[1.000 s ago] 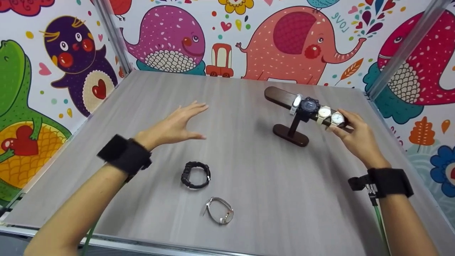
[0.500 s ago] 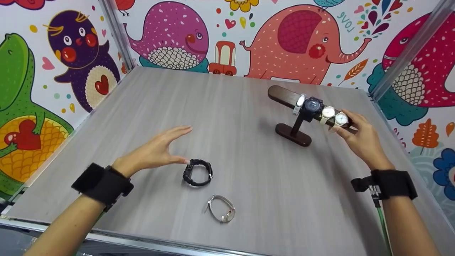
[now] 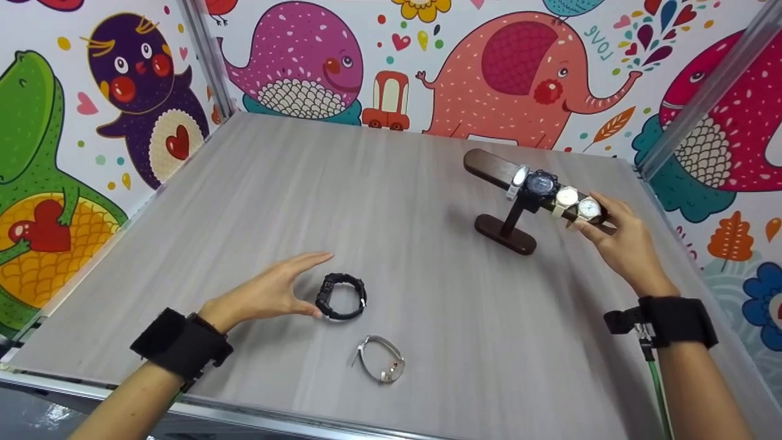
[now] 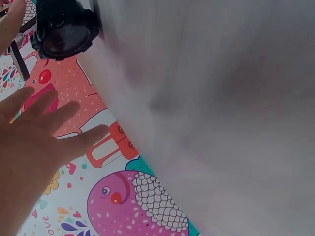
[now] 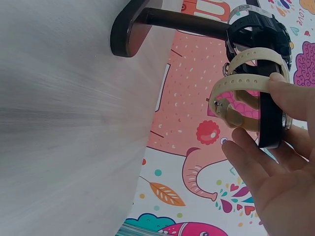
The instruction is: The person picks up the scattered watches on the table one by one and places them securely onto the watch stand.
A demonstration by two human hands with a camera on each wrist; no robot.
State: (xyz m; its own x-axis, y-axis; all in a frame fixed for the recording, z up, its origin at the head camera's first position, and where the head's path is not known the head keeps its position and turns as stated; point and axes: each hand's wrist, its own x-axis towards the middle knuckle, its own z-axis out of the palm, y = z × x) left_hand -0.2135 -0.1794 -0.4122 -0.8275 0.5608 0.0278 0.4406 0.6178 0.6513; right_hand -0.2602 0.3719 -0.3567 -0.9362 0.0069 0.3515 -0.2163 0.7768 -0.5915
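Note:
My left hand [image 3: 263, 296] reaches beside a black digital-style wristwatch [image 3: 325, 294] lying on its side, thumb and fingers spread apart around its near side. In the left wrist view the black watch face hangs at the top, off the fingertips. A slim silver wristwatch [image 3: 394, 370] lies looped on the table closer to the front. My right hand [image 3: 629, 247] pinches the end watch [image 3: 589, 209], white-faced with a cream strap [image 5: 241, 82], at the right end of a dark wooden watch stand [image 3: 506, 234]. Its thumb presses the strap and the fingers curl under the bar.
Further along the stand's bar sit another cream-strapped watch [image 3: 566, 197], a black watch [image 3: 540, 183] and a silver band watch [image 3: 518, 181]. The grey wood-grain table [image 3: 391, 201] is walled by cartoon-printed panels [image 3: 519, 79], with a metal front edge [image 3: 256, 415].
My left hand has moved down and toward the front, now beside the black watch with its thumb low. My right hand keeps its hold on the end watch.

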